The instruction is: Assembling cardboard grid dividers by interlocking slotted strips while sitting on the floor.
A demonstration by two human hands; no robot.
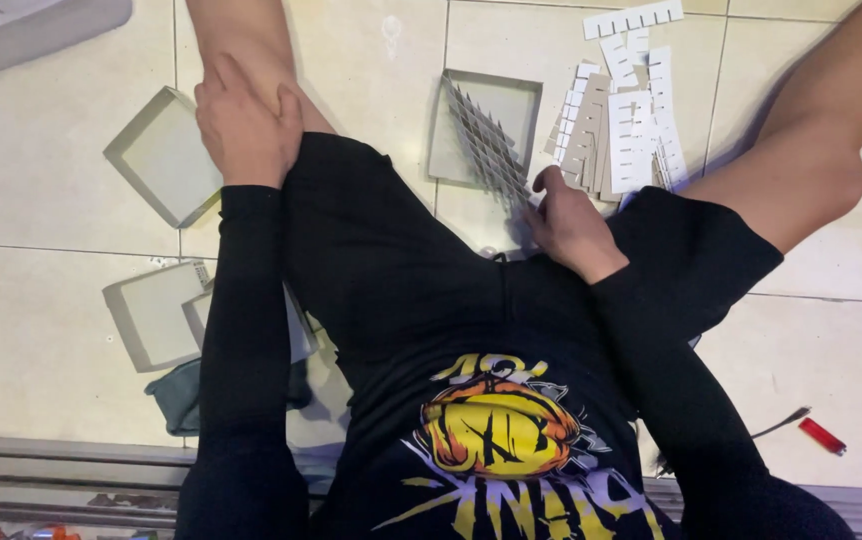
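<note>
Cardboard strips (619, 140) lie by our right hand (569, 228), whose curled fingers touch the slotted grid tray (481, 130); our left hand (246, 125) rests spread on the knee. We should seat slots squarely.

- A shallow square cardboard box tray (479, 125), grey-white, lies on the floor tiles at upper centre of the frame; a grid of slotted card dividers (491, 150) stands tilted inside it.
- Another shallow square tray (164, 155), same pale grey, sits turned like a diamond at upper left.
- Two more trays (156, 312) lie overlapping at middle left, partly hidden behind a black sleeve.
- Loose slotted divider strips (621, 135), white and brownish-grey, lie fanned in a pile at upper right, with one notched strip (633, 18) apart at the top edge.
- No labels, signs or screens show.
</note>
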